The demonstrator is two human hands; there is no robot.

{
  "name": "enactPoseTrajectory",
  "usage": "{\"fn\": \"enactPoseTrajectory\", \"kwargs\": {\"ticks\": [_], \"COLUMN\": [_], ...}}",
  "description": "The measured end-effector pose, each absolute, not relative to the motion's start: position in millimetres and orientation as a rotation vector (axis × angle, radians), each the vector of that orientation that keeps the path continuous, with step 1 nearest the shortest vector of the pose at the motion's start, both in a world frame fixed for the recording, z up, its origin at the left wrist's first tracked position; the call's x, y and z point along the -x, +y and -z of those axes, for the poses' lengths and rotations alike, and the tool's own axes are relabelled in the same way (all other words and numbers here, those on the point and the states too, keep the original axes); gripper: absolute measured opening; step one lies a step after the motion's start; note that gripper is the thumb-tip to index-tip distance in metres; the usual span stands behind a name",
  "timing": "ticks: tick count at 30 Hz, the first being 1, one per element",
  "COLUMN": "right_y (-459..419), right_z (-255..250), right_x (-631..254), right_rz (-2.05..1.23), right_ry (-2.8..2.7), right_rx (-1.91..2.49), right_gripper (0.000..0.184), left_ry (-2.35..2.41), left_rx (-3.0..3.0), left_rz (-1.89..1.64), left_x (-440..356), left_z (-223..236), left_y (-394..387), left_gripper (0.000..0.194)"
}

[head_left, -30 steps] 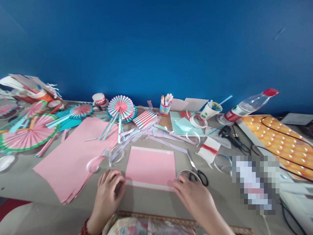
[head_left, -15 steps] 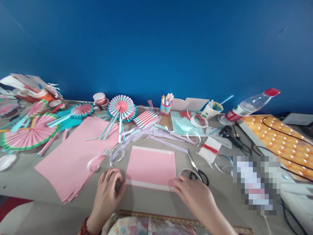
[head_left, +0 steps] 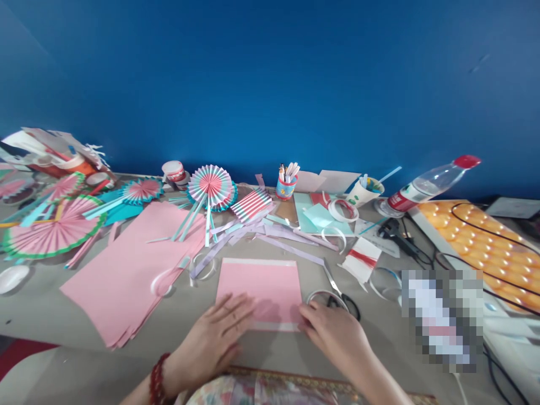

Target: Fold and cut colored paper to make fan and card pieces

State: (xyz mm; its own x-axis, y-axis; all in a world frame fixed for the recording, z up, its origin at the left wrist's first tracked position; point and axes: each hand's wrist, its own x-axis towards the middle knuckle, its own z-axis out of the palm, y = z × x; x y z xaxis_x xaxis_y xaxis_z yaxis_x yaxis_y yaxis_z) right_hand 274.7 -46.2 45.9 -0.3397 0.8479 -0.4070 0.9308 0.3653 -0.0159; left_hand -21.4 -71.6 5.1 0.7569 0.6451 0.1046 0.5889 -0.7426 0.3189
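Note:
A pink paper sheet (head_left: 261,287) lies flat before me, with a white strip (head_left: 276,326) along its near edge and another along its far edge. My left hand (head_left: 223,332) is stretched out over the sheet's near left part, fingers flat and a little blurred, covering that corner. At the near right corner, my right hand (head_left: 329,329) pinches the sheet's edge between thumb and fingers. Just beyond that hand are a pale ring, perhaps a tape roll (head_left: 310,296), and black-handled scissors (head_left: 350,305), partly overlapping each other.
A stack of pink paper (head_left: 122,270) lies to the left. Behind are lilac paper strips (head_left: 291,232), a pleated paper fan (head_left: 210,183) and a pen cup (head_left: 286,188). Rightward stand a plastic bottle (head_left: 426,185), a card wound with red thread (head_left: 361,260) and cables.
My left hand has moved right from beside the sheet onto its near left part, and its fingers have straightened. The sheet has shifted slightly left; my right hand stays at its corner.

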Motion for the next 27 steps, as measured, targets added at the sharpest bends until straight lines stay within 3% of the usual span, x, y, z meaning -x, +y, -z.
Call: {"fn": "enactPoseTrajectory", "kwargs": {"ticks": [3, 5, 16, 21, 27], "right_y": [-42.9, -37.8, 5.9, 5.2, 0.8], "right_z": [-44.1, -41.8, -43.2, -41.9, -46.0], "right_x": [-275.6, -275.7, -271.0, -269.2, -281.9], "right_rz": [0.349, 0.334, 0.397, 0.390, 0.525], "right_ry": [2.312, 2.332, 2.348, 2.333, 2.438], "right_rx": [-1.559, -1.566, -1.658, -1.669, -1.607], "right_gripper": [0.014, 0.016, 0.015, 0.021, 0.019], "left_ry": [0.802, 0.825, 0.908, 0.481, 0.402], "left_rx": [-2.806, -2.824, -2.779, -2.805, -2.868], "left_rz": [-0.137, -0.092, -0.121, -0.162, -0.156], "left_x": [11.9, 11.7, 10.5, -32.8, -44.4], "left_z": [-2.3, 1.5, -4.8, -6.5, 10.4], "left_y": [-61.7, -53.1, -5.6, -7.6, -4.3], "left_gripper": [0.080, 0.089, 0.093, 0.088, 0.093]}}
